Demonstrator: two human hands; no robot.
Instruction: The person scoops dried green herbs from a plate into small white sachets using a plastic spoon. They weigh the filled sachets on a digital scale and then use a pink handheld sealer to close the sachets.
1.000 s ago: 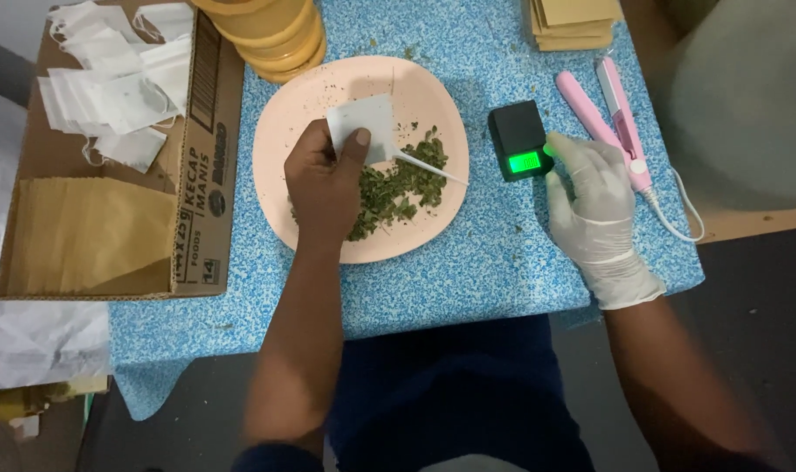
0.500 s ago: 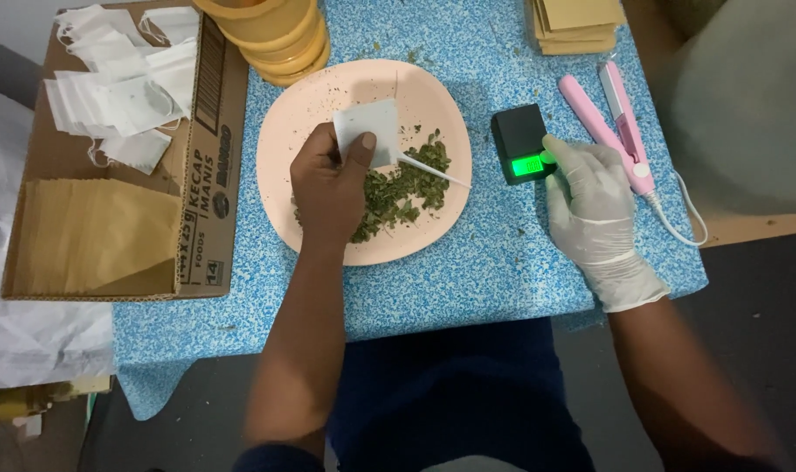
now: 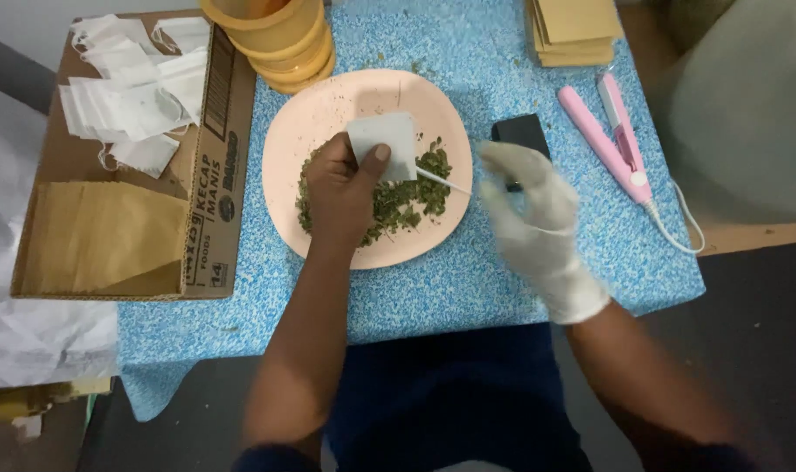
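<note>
Since a moment ago, the gloved right hand (image 3: 531, 217) has left the small black box (image 3: 520, 133) and hangs open over the speckled blue table (image 3: 468, 288). The bare left hand (image 3: 344, 185) pinches a white paper sachet (image 3: 383, 144) above dried green leaves (image 3: 405, 197) on the round peach plate (image 3: 328, 105). Filling seems underway; next calls for a steady scoop just right of that thumb.

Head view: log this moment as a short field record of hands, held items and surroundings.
left hand: bare, pinching a white sachet over the pink plate
plate contents: dried green leaves, thin white stick
right hand: white glove, empty, fingers spread, partly covering small black device
right side: pink sealing tool
left side: cardboard box of white sachets
</note>
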